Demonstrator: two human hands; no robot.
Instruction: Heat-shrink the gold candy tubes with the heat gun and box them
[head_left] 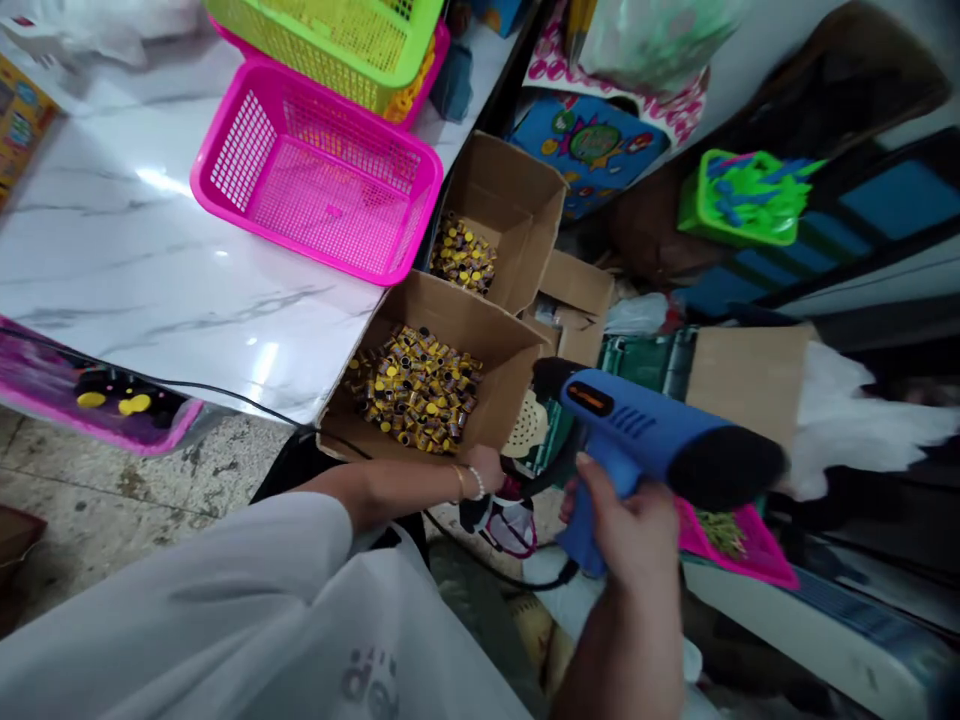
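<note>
My right hand (630,520) is wrapped around the handle of a blue heat gun (637,420) with a black nozzle and a black rear cap. Its nozzle points up and to the left, toward the cardboard boxes. My left hand (484,470), with bracelets at the wrist, is closed beside the near corner of a cardboard box (502,355); its fingers are mostly hidden. Just below that hand hangs a clear thing with a pink rim (516,530), partly blurred. Many small yellow-and-brown cylinders (420,390) lie in the box.
A second cardboard box (532,230) behind holds more cylinders. An overhanging pink basket (322,190) and a green basket (337,45) stand on the marble-patterned table (150,270). A black cord (202,385) crosses its edge. A pink tray (772,545) sits at right.
</note>
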